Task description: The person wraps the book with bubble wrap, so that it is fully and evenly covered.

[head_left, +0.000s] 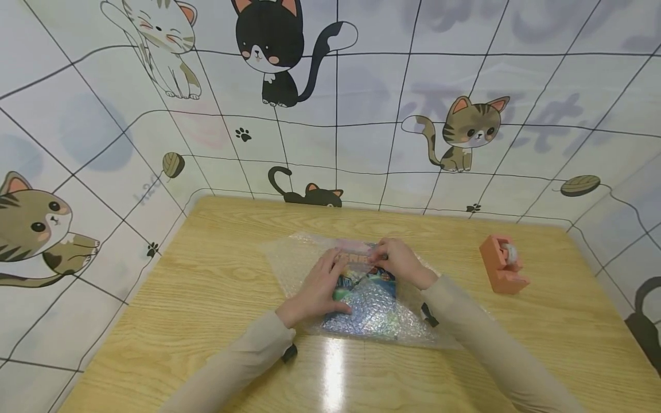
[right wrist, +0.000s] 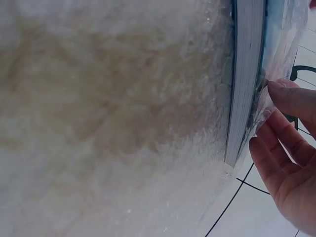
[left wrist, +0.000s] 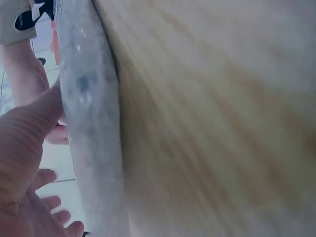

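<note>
A book with a colourful cover lies on a sheet of clear bubble wrap, and a flap of the wrap is folded over its near part. My left hand rests on the wrapped book at its left side, fingers spread and thumb apart. At the far edge of the cover, my right hand pinches the flap's tip between thumb and fingers. In the right wrist view the book's page edges show, with wrap around them. The left wrist view shows the wrapped near edge beside my thumb.
A coral tape dispenser with a clear roll stands on the wooden table, right of the wrap. Behind and beside the table hangs a cloth printed with cats and grid lines.
</note>
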A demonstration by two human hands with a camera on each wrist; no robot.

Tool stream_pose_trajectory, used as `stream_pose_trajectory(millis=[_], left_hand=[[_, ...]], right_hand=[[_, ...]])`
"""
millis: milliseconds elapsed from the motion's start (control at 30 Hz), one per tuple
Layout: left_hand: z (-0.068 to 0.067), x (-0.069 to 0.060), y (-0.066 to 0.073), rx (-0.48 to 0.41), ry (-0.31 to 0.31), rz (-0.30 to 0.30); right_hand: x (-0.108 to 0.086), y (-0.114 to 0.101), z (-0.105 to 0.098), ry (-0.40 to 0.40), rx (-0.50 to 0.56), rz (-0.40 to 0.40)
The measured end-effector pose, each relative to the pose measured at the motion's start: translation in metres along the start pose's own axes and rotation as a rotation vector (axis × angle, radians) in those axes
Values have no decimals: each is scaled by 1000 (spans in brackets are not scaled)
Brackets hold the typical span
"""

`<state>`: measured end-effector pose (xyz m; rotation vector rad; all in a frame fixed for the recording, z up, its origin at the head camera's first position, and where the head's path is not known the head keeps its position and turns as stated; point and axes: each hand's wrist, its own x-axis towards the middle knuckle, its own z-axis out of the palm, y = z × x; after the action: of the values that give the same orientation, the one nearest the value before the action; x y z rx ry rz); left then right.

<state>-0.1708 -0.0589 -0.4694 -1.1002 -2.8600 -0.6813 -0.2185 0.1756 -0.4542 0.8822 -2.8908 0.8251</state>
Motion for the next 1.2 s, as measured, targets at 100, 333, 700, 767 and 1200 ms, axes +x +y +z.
stream_pose_trajectory(millis=[100, 333, 700, 767, 1200], left_hand=[[-2, 1, -2, 4, -82, 24], [-6, 2, -4, -51, -211, -7], [-7, 3, -4, -49, -227, -26], [-7, 3, -3, -51, -226, -26], [-5, 4, -5, -68, -219, -11]], right_hand=[[-1, -1, -1, -1, -4, -3], [-2, -2, -3, -3, 17, -12], [-27, -2, -19, 40, 149, 120], [-40, -2, -27, 72, 148, 159], [-136, 14, -57, 106, 13, 371]])
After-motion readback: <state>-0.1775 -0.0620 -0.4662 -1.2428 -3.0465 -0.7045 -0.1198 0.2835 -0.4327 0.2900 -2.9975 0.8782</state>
